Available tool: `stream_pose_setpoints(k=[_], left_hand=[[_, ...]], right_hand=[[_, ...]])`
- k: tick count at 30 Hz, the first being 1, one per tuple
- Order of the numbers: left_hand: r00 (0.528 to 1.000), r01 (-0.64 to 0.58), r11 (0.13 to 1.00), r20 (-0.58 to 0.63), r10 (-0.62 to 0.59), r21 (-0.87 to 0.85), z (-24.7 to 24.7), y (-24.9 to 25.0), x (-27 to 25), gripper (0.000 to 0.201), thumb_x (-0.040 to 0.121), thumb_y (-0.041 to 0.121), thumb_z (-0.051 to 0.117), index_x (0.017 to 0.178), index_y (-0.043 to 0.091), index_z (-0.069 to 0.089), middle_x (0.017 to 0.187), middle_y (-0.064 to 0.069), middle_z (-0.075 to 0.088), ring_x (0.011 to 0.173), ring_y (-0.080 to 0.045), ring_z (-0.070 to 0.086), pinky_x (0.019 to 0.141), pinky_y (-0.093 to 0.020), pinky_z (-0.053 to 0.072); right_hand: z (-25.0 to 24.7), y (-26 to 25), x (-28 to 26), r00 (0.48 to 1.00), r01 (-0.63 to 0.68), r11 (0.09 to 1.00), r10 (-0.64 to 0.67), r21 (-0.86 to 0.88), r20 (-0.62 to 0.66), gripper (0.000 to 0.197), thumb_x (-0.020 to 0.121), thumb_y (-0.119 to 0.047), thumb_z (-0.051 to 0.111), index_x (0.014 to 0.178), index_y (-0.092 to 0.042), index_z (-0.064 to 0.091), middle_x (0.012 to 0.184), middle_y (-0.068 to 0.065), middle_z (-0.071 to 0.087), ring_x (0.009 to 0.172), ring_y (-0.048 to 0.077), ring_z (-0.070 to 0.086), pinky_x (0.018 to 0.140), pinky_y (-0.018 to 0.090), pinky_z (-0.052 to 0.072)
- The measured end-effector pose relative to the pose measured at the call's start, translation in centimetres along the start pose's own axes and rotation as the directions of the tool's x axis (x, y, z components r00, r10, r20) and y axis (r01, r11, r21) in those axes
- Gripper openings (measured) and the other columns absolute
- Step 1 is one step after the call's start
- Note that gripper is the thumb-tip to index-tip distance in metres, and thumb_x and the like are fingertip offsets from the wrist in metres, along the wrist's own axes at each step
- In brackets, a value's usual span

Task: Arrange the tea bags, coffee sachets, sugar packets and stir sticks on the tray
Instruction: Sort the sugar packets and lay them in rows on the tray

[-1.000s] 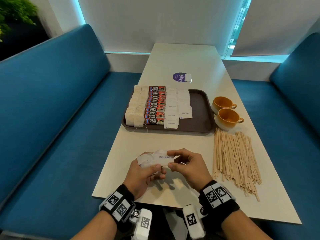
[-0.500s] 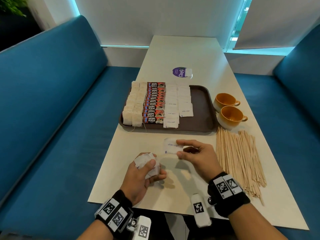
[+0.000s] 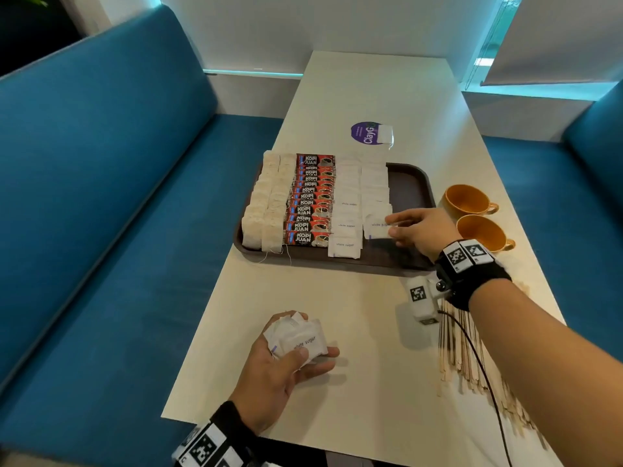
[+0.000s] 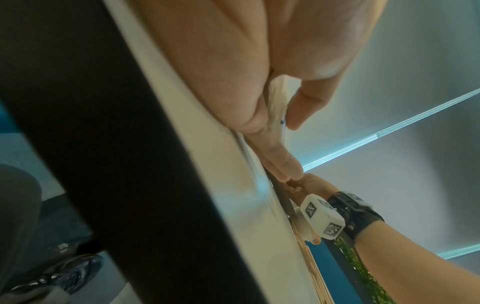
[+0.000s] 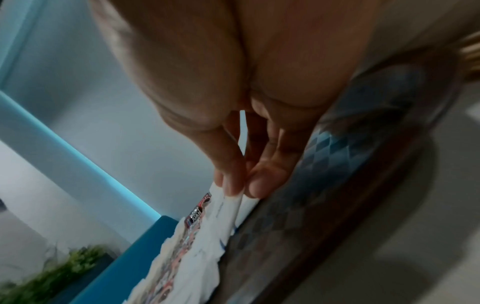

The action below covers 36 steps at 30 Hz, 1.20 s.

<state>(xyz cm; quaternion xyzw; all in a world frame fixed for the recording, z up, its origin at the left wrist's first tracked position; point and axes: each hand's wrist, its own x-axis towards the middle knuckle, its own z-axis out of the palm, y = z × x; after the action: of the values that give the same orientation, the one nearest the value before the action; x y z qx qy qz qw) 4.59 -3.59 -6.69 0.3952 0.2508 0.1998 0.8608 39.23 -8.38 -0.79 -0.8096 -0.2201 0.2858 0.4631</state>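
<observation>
A brown tray (image 3: 409, 187) holds two columns of tea bags (image 3: 266, 210), a column of red coffee sachets (image 3: 308, 203) and two columns of white sugar packets (image 3: 347, 210). My right hand (image 3: 392, 227) pinches one sugar packet (image 3: 376, 227) by its edge at the near end of the right sugar column. In the right wrist view thumb and finger pinch the packet (image 5: 240, 205) just above the tray (image 5: 324, 205). My left hand (image 3: 290, 358) rests on the table and grips a bunch of sugar packets (image 3: 300, 338). Wooden stir sticks (image 3: 468, 352) lie on the table to the right, partly under my right arm.
Two orange cups (image 3: 468, 200) stand right of the tray. One tea bag (image 3: 384, 133) lies on a purple sticker (image 3: 364, 131) beyond the tray. Blue bench seats (image 3: 101, 197) flank the table (image 3: 371, 79).
My right hand took one sugar packet from the bunch in my left hand and carried it forward to the tray's right sugar column. My left hand stayed near the table's front.
</observation>
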Motion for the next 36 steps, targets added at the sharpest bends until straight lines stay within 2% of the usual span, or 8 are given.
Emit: stream_pose_setpoints(k=[8, 13, 19, 23, 26, 30, 33, 36], left_hand=[[1.0, 0.02, 1.0, 0.006, -0.02, 0.005, -0.1, 0.0, 0.0, 0.051, 0.085, -0.002, 0.064, 0.132, 0.006, 0.045, 0.12, -0.036, 0.061, 0.108, -0.059, 0.063, 0.082, -0.053, 0.06], [1.0, 0.011, 1.0, 0.007, -0.011, 0.019, 0.0, 0.2, 0.0, 0.05, 0.086, 0.0, 0.067, 0.13, 0.006, 0.046, 0.12, -0.033, 0.063, 0.108, -0.058, 0.064, 0.083, -0.056, 0.06], [1.0, -0.005, 1.0, -0.025, 0.005, 0.016, 0.5, 0.5, -0.2, 0.048, 0.084, 0.001, 0.069, 0.127, 0.008, 0.049, 0.12, -0.031, 0.064, 0.104, -0.059, 0.065, 0.074, -0.056, 0.06], [0.998, 0.002, 0.999, -0.055, 0.0, 0.044, 0.8, 0.8, -0.3, 0.05, 0.081, 0.0, 0.076, 0.125, 0.008, 0.053, 0.115, -0.028, 0.067, 0.099, -0.058, 0.066, 0.064, -0.054, 0.062], [0.998, -0.006, 0.996, -0.055, 0.011, 0.091, 1.1, 1.0, -0.5, 0.044, 0.086, -0.001, 0.074, 0.124, 0.005, 0.053, 0.113, -0.028, 0.068, 0.093, -0.051, 0.069, 0.06, -0.048, 0.062], [0.998, 0.009, 0.99, -0.062, 0.0, 0.141, 1.3, 1.4, -0.9, 0.044, 0.085, 0.01, 0.074, 0.124, 0.007, 0.054, 0.099, -0.034, 0.067, 0.071, -0.043, 0.067, 0.05, -0.039, 0.058], [0.995, -0.025, 0.99, -0.087, 0.038, 0.142, 1.4, 1.2, -1.0, 0.042, 0.084, 0.011, 0.075, 0.122, 0.006, 0.057, 0.095, -0.028, 0.069, 0.068, -0.035, 0.068, 0.05, -0.035, 0.056], [0.991, -0.045, 0.994, -0.122, 0.057, 0.1, 1.4, 0.9, -0.8, 0.042, 0.08, 0.01, 0.075, 0.118, 0.007, 0.058, 0.099, -0.026, 0.069, 0.073, -0.035, 0.067, 0.052, -0.035, 0.056]], right_hand=[[1.1, 0.0, 2.5, 1.0, -0.016, 0.963, 0.015, -0.271, -0.006, 0.012, 0.084, -0.017, 0.083, 0.093, -0.024, 0.079, 0.09, 0.003, 0.076, 0.079, 0.018, 0.071, 0.077, 0.03, 0.062], [1.3, -0.1, 2.6, 0.998, -0.04, 0.95, 0.025, -0.31, -0.052, 0.011, 0.082, -0.022, 0.085, 0.089, -0.026, 0.078, 0.107, 0.004, 0.072, 0.098, 0.024, 0.069, 0.091, 0.041, 0.06], [1.4, -1.4, -1.9, 0.988, 0.052, 0.997, -0.059, -0.054, -0.144, 0.004, 0.088, -0.022, 0.078, 0.088, -0.025, 0.077, 0.091, 0.0, 0.073, 0.077, 0.017, 0.067, 0.078, 0.033, 0.06], [3.6, -1.7, -9.1, 0.993, 0.119, 0.986, -0.119, 0.115, -0.013, 0.006, 0.089, -0.014, 0.076, 0.091, -0.02, 0.078, 0.075, 0.002, 0.065, 0.066, 0.014, 0.057, 0.062, 0.028, 0.051], [5.7, -0.7, -14.1, 0.983, 0.114, 0.978, -0.137, 0.175, 0.122, 0.009, 0.09, -0.012, 0.075, 0.098, -0.016, 0.076, 0.083, 0.006, 0.068, 0.069, 0.015, 0.063, 0.064, 0.028, 0.057], [8.0, 1.2, -18.3, 0.971, 0.039, 0.922, -0.127, 0.386, 0.205, 0.026, 0.088, -0.002, 0.075, 0.108, -0.004, 0.059, 0.087, 0.011, 0.064, 0.072, 0.023, 0.063, 0.067, 0.041, 0.058], [8.9, 2.2, -20.0, 0.968, 0.03, 0.888, -0.14, 0.459, 0.208, 0.031, 0.086, 0.005, 0.075, 0.103, -0.003, 0.05, 0.089, 0.013, 0.057, 0.073, 0.025, 0.061, 0.07, 0.047, 0.061], [9.4, 2.7, -20.6, 0.969, 0.119, 0.889, -0.2, 0.442, 0.143, 0.024, 0.086, 0.009, 0.073, 0.094, 0.0, 0.053, 0.087, 0.016, 0.058, 0.072, 0.03, 0.064, 0.067, 0.042, 0.062]])
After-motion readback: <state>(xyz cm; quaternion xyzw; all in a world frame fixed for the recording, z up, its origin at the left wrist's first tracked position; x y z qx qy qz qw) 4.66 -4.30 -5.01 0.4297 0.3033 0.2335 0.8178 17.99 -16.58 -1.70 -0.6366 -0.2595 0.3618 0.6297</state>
